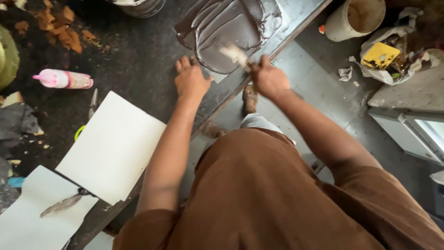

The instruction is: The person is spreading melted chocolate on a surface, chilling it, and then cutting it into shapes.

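My right hand (269,79) grips a pale-handled brush (235,54) whose tip rests on a dark sheet (231,28) coated with a wet, glossy film, lying on the black workbench (134,55). My left hand (190,79) lies flat, fingers together, on the bench at the sheet's near edge, pressing down its corner. Both arms reach forward from my brown-clad body.
Two white sheets (113,146) lie at the bench's near left, one with a dark tool (62,203) on it. A pink-capped bottle (64,79) lies on its side at left, orange scraps (60,28) behind it. A bucket (354,18) and rubbish (388,53) stand on the floor right.
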